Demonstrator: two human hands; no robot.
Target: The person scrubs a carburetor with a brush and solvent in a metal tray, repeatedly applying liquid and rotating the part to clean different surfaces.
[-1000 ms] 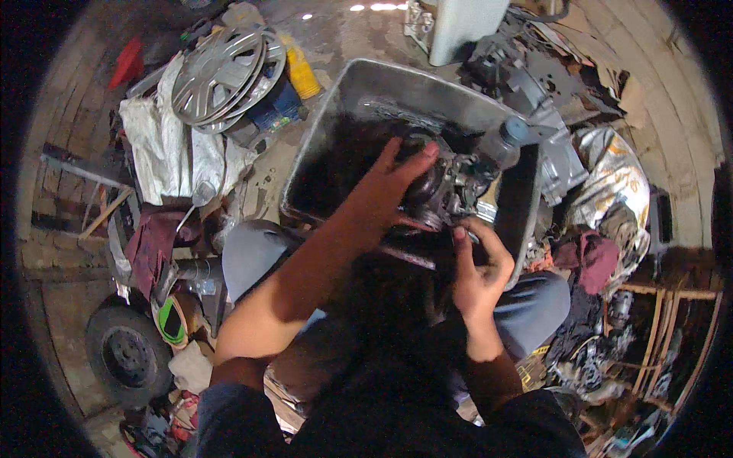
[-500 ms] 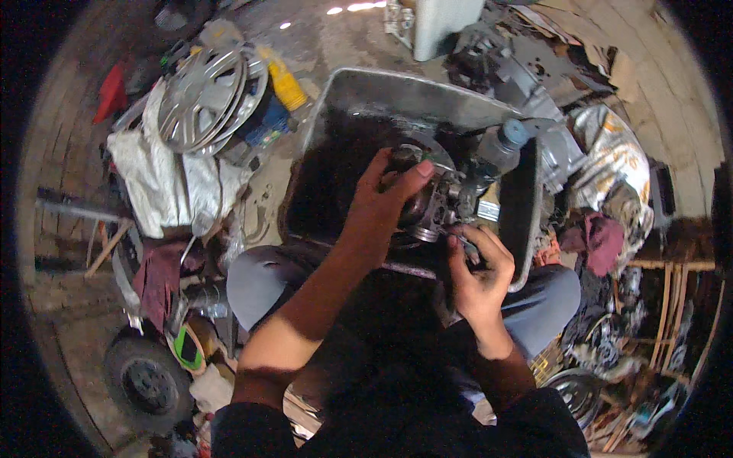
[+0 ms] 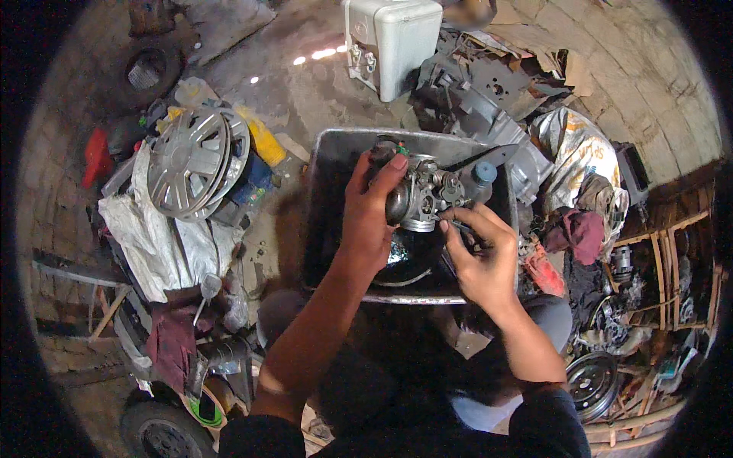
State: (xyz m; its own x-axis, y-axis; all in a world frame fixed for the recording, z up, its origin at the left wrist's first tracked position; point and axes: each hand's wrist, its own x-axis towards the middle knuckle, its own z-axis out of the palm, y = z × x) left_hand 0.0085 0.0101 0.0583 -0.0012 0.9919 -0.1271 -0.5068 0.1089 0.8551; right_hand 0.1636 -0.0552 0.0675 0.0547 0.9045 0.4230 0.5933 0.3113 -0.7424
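Observation:
My left hand point(image 3: 368, 217) grips a metal carburetor point(image 3: 420, 200) with a dark rounded dome, holding it up over a grey rectangular tub point(image 3: 414, 299). Thumb and fingers wrap the dome side, and the silver body with its ringed mouth faces right. Close against the body's lower right, my right hand point(image 3: 489, 256) has thumb and forefinger pinched together. Whatever sits in that pinch is too small and dark to name. Inside the tub, a bottle with a blue cap point(image 3: 483, 174) stands right of the carburetor. Dark, shiny liquid shows beneath my hands.
Silver wheel covers point(image 3: 191, 160) and a white sack point(image 3: 164, 237) lie to the left, beside a yellow container point(image 3: 259, 136). A white box point(image 3: 391, 42) stands beyond the tub. Grey metal casings point(image 3: 496, 126), a printed sack point(image 3: 576, 164) and a maroon cloth point(image 3: 574, 235) crowd the right.
The view has shifted, so the tub sits lower in it. My left hand has raised and turned the carburetor, showing more of its body. My right fingers have come in against its side.

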